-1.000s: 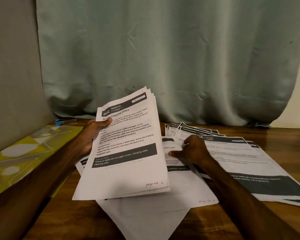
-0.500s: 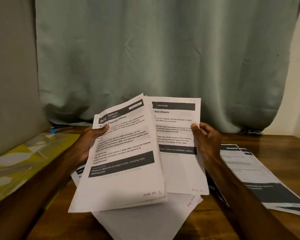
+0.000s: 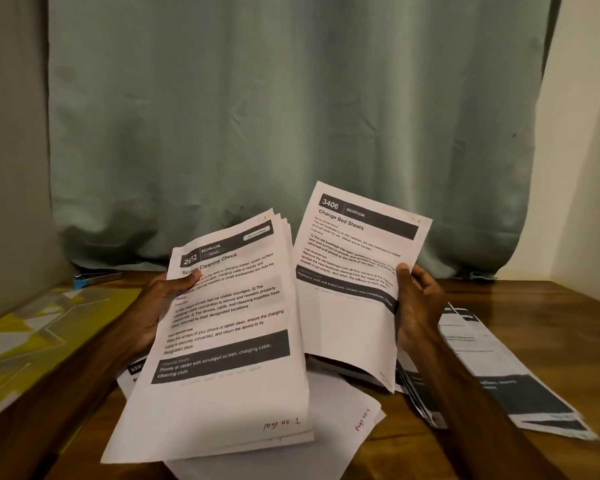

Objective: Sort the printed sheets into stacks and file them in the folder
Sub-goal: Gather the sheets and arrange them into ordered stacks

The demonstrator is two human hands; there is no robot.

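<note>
My left hand grips a stack of printed sheets, held up above the table; its top page is headed "Screen Cleaning Check" and marked "page no 1". To its right, my right hand holds a single sheet headed "Change Bed Sheets" by its right edge, thumb on the front. Under both lie loose white sheets on the wooden table. More printed sheets lie spread at the right. A yellow patterned folder lies flat at the left.
A grey-green curtain hangs behind the table. A small blue object lies at the back left, beside the grey wall. A pale wall stands at the right.
My right hand picked a single sheet off the table pile, raised it, then swung it right, clear of the stack in my left hand. The left stack rose slightly.
</note>
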